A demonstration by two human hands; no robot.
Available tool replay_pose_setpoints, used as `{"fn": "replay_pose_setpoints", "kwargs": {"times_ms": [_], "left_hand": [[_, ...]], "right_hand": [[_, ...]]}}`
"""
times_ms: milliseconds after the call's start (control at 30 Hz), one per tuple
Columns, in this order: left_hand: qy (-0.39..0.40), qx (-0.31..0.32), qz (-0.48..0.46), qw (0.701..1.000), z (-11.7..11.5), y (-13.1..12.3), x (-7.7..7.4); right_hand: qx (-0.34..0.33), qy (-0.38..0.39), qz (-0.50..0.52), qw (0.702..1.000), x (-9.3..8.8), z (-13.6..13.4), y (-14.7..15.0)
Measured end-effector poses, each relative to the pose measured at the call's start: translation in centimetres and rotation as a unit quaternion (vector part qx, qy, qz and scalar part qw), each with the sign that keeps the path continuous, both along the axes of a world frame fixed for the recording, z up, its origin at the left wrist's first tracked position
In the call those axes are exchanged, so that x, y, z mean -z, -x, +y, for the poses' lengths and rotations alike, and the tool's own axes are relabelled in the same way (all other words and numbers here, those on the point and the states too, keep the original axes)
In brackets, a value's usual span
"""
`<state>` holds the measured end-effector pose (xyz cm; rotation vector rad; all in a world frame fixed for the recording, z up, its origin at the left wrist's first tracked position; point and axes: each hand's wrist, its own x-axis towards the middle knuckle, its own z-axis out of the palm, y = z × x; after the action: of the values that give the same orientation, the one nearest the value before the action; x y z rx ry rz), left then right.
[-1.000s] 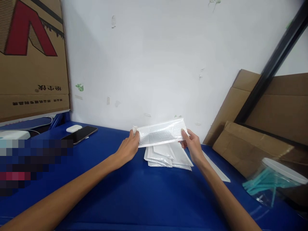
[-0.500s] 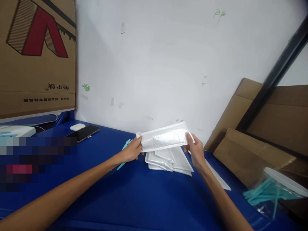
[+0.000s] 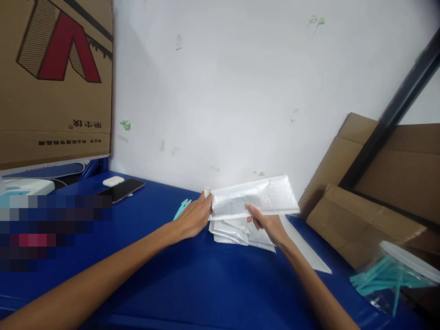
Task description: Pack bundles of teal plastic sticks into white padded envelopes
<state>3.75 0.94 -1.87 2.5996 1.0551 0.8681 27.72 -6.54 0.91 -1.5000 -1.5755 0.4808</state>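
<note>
Blue and smooth, the table (image 3: 206,284) runs up to a plain white wall (image 3: 223,91) flecked with bits of old tape. Just above the table, near the wall, I hold one white bubble mailer (image 3: 254,199), a flat rectangle with a dimpled, slightly glossy skin. My left hand (image 3: 192,220) pinches its left end between thumb and fingers. My right hand (image 3: 266,223) grips its lower edge near the middle, thumb on the front face.

Directly beneath it a small stack of mailers (image 3: 230,231) lies on the table, the same white padded sort, fanned unevenly. I cannot count them exactly, but there are several. A long, thin white strip (image 3: 305,250) lies flat just right of the stack. One teal plastic piece (image 3: 181,208) lies beside my left wrist.

Far left rest one dark, glassy phone (image 3: 120,190) and one rounded white case (image 3: 113,181), below a printed corrugated cardboard box (image 3: 55,82). On the right, flattened brown cardboard sheets (image 3: 378,183) lean on the wall. One clear plastic jar (image 3: 395,275) with a white lid holds many teal sticks, too many to count.
</note>
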Motion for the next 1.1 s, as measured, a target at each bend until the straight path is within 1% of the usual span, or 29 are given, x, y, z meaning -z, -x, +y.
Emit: {"fn": "replay_pose_setpoints", "kwargs": {"times_ms": [100,200,333,400,467,533,600,700,767,867,967,1033,1100], "left_hand": [[0.000,0.009,0.000,1.000,-0.3,-0.2,-0.1],[0.010,0.020,0.006,1.000,-0.1,0.1,0.0],[0.012,0.069,-0.004,0.998,0.6,0.9,0.5],[0.005,0.093,-0.028,0.995,0.9,1.0,0.8],[-0.001,0.095,-0.039,0.995,0.9,0.9,1.1],[-0.008,0.058,-0.015,0.998,0.7,0.7,1.1],[-0.016,-0.015,0.027,0.999,0.2,0.5,0.8],[-0.042,-0.128,0.050,0.990,-0.7,0.2,0.1],[-0.088,-0.172,0.063,0.979,-1.0,0.1,-0.5],[-0.161,-0.177,0.118,0.964,-0.9,0.2,-1.0],[-0.188,-0.162,0.172,0.953,-0.3,0.5,-0.9],[-0.207,-0.167,0.201,0.943,0.0,0.6,-0.8],[-0.231,-0.183,0.201,0.934,-0.1,0.5,-0.8]], "right_hand": [[0.005,-0.013,-0.015,1.000,0.0,0.1,-0.3],[0.019,-0.049,-0.054,0.997,0.4,0.1,-0.2],[0.055,-0.072,-0.089,0.992,1.5,0.4,0.1],[0.056,-0.078,-0.087,0.992,1.9,0.6,0.3],[0.049,-0.090,-0.084,0.991,2.2,0.7,0.6],[0.043,-0.091,-0.085,0.991,2.2,0.6,1.0],[0.046,-0.071,-0.088,0.992,2.2,0.4,1.3],[0.059,-0.021,-0.089,0.994,2.1,0.1,1.7],[0.062,0.004,-0.087,0.994,2.0,-0.1,1.9],[0.064,0.014,-0.085,0.994,1.9,-0.3,2.1],[0.072,0.033,-0.084,0.993,2.0,-0.4,2.2],[0.069,0.035,-0.082,0.994,2.1,-0.3,2.1],[0.068,0.025,-0.082,0.994,2.1,-0.3,2.1]]}}
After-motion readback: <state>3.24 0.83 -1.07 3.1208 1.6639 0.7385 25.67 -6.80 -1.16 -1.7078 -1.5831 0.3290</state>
